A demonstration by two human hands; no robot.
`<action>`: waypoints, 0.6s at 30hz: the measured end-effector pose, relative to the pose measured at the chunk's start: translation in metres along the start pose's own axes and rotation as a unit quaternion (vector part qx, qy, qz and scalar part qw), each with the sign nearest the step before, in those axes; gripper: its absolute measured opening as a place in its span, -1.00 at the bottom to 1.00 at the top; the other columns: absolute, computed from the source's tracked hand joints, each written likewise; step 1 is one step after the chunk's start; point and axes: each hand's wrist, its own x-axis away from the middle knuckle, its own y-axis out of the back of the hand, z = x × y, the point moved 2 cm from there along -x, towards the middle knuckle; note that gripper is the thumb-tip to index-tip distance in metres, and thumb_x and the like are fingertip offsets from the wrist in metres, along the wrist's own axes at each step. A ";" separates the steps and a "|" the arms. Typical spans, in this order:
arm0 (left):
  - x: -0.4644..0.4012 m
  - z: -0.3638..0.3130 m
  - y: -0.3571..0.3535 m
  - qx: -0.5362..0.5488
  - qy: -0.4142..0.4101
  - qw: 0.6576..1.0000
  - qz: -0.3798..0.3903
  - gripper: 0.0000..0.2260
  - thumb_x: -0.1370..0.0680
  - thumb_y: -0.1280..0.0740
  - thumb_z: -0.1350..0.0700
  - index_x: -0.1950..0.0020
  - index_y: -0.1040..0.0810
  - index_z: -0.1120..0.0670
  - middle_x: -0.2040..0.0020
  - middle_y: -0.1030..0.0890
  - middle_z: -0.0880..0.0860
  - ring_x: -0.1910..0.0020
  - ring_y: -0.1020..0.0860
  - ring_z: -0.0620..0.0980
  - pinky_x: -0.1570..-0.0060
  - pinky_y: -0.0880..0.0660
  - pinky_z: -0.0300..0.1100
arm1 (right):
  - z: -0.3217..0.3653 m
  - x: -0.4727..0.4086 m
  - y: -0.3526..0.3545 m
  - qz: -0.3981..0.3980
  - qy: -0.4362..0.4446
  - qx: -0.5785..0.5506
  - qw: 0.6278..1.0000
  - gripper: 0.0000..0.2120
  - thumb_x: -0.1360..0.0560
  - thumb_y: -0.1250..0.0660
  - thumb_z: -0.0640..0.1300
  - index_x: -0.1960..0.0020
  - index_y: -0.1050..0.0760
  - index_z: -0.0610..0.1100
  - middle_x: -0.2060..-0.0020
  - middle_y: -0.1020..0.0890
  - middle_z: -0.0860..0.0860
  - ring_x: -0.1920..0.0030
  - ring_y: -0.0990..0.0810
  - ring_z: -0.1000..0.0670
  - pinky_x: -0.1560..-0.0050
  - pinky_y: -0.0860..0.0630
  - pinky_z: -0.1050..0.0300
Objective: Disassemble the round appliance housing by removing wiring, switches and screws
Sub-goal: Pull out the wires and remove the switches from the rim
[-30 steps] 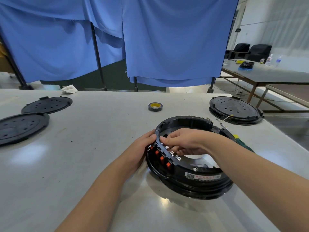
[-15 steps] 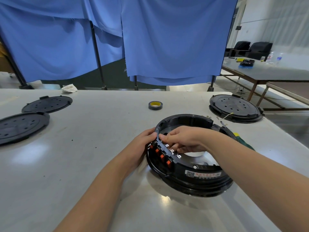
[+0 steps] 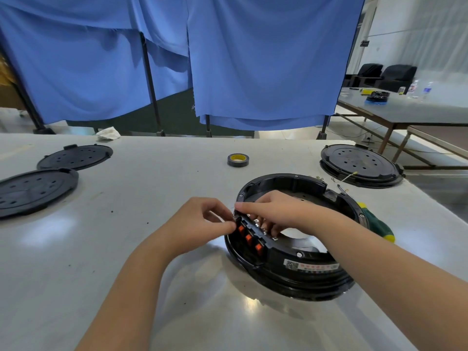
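Since the earlier frame the left hand (image 3: 202, 221) has curled in at the outer wall of the round housing (image 3: 291, 269), its fingers (image 3: 228, 225) now pinching the switch strip (image 3: 249, 236) at its far end; the right hand (image 3: 273, 214) reaches over from inside the housing, curled onto the same strip. Likely the strip is being worked loose. The housing lies flat on the surface (image 3: 126, 262), between both forearms
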 end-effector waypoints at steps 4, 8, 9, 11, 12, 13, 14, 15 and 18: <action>0.001 -0.001 -0.007 -0.076 -0.025 0.997 -0.016 -0.94 -0.37 -0.47 0.03 0.20 -0.64 -0.07 0.19 -0.67 -0.12 0.19 -0.60 -0.26 0.10 -0.55 -0.24 | 0.002 0.000 -0.002 -0.005 0.026 0.051 0.998 -0.54 -0.41 -0.30 0.30 0.28 -0.51 -0.12 0.56 -0.48 0.07 0.59 -0.42 0.10 0.54 -0.39 0.29; 0.001 -0.004 -0.009 -0.117 -0.052 0.991 -0.038 -0.93 -0.38 -0.45 -0.01 0.17 -0.64 -0.07 0.18 -0.66 -0.14 0.12 -0.58 -0.27 0.00 -0.52 -0.22 | 0.005 0.003 -0.004 0.003 0.035 0.082 0.996 -0.53 -0.44 -0.24 0.31 0.25 -0.47 -0.12 0.50 -0.41 0.03 0.59 -0.37 0.10 0.54 -0.34 0.32; 0.002 -0.004 -0.010 -0.122 -0.056 0.990 -0.040 -0.92 -0.38 -0.45 0.00 0.16 -0.64 -0.06 0.18 -0.66 -0.13 0.11 -0.58 -0.26 -0.01 -0.53 -0.20 | 0.005 0.005 -0.004 0.005 0.035 0.090 0.995 -0.53 -0.45 -0.23 0.31 0.23 -0.47 -0.12 0.49 -0.41 0.02 0.58 -0.37 0.11 0.52 -0.34 0.31; 0.002 -0.005 -0.010 -0.132 -0.064 0.988 -0.043 -0.91 -0.37 -0.45 0.01 0.16 -0.63 -0.04 0.18 -0.65 -0.12 0.11 -0.59 -0.22 -0.02 -0.53 -0.15 | 0.009 0.007 -0.005 0.017 0.021 0.100 0.995 -0.51 -0.47 -0.20 0.31 0.17 -0.50 -0.15 0.42 -0.45 0.00 0.49 -0.39 0.09 0.41 -0.35 0.25; 0.002 -0.005 -0.011 -0.136 -0.069 0.987 -0.043 -0.91 -0.37 -0.44 0.01 0.17 -0.62 -0.03 0.18 -0.65 -0.11 0.11 -0.59 -0.20 -0.03 -0.53 -0.12 | 0.012 0.009 -0.005 0.025 0.007 0.109 0.994 -0.48 -0.49 -0.18 0.30 0.12 -0.52 -0.19 0.38 -0.47 -0.01 0.44 -0.40 0.07 0.35 -0.36 0.22; 0.002 -0.006 -0.011 -0.137 -0.073 0.987 -0.043 -0.91 -0.36 -0.43 0.01 0.17 -0.62 -0.04 0.19 -0.65 -0.11 0.11 -0.59 -0.19 -0.03 -0.53 -0.10 | 0.016 0.009 -0.004 0.033 -0.012 0.122 0.992 -0.46 -0.50 -0.16 0.29 0.04 -0.55 -0.20 0.35 -0.50 0.00 0.41 -0.42 0.06 0.30 -0.37 0.20; 0.002 -0.006 -0.011 -0.136 -0.075 0.987 -0.042 -0.89 -0.34 -0.42 -0.01 0.17 -0.61 -0.04 0.19 -0.64 -0.10 0.12 -0.59 -0.19 -0.03 -0.53 -0.09 | 0.021 0.010 -0.004 0.046 -0.035 0.134 0.989 -0.48 -0.52 -0.14 0.27 -0.03 -0.56 -0.17 0.32 -0.53 0.00 0.38 -0.44 0.06 0.26 -0.39 0.18; 0.003 -0.007 -0.011 -0.134 -0.075 0.987 -0.041 -0.88 -0.33 -0.40 -0.02 0.18 -0.61 -0.04 0.20 -0.64 -0.10 0.12 -0.59 -0.19 -0.03 -0.53 -0.08 | 0.026 0.011 -0.004 0.061 -0.056 0.138 0.987 -0.52 -0.55 -0.12 0.24 -0.05 -0.56 -0.13 0.30 -0.54 0.01 0.37 -0.46 0.06 0.22 -0.40 0.16; 0.003 -0.008 -0.012 -0.126 -0.076 0.988 -0.040 -0.93 -0.34 -0.41 0.03 0.20 -0.60 -0.05 0.20 -0.63 -0.11 0.12 -0.59 -0.17 -0.03 -0.53 -0.04 | 0.035 0.012 -0.011 0.096 -0.106 0.122 0.982 -0.64 -0.59 -0.06 0.11 0.02 -0.52 -0.10 0.30 -0.53 0.01 0.31 -0.47 0.01 0.19 -0.37 0.13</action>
